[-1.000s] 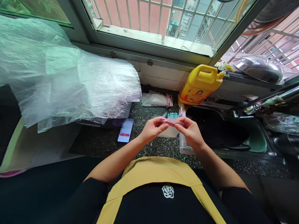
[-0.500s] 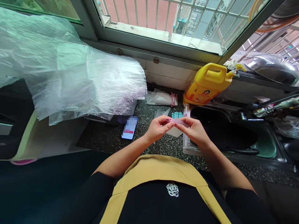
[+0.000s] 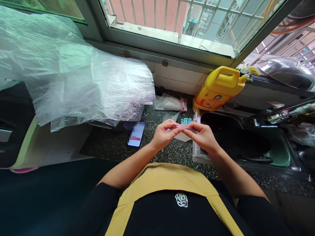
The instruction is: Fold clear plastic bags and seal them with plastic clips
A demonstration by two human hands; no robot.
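Observation:
Both hands meet over the dark speckled counter (image 3: 115, 147). My left hand (image 3: 164, 135) and my right hand (image 3: 202, 135) each pinch an end of a small flat pink strip (image 3: 183, 126) held level between them. The fingers of both hands are closed on it. Just beyond the strip lie a thin clear bag (image 3: 175, 118) and a row of small teal pieces (image 3: 186, 120). Farther back a clear bag with pink strips (image 3: 172, 103) rests by the tiled wall.
A large crumpled clear plastic sheet (image 3: 73, 78) covers the left side. A phone (image 3: 136, 134) lies on the counter. A yellow jug (image 3: 218, 88) stands beside the dark sink (image 3: 236, 141) on the right. A metal bowl (image 3: 287, 70) sits on a rack. The window (image 3: 172, 23) is ahead.
The hands have closed in slightly on the pink strip and drawn closer together. The view shifted a little since a second ago.

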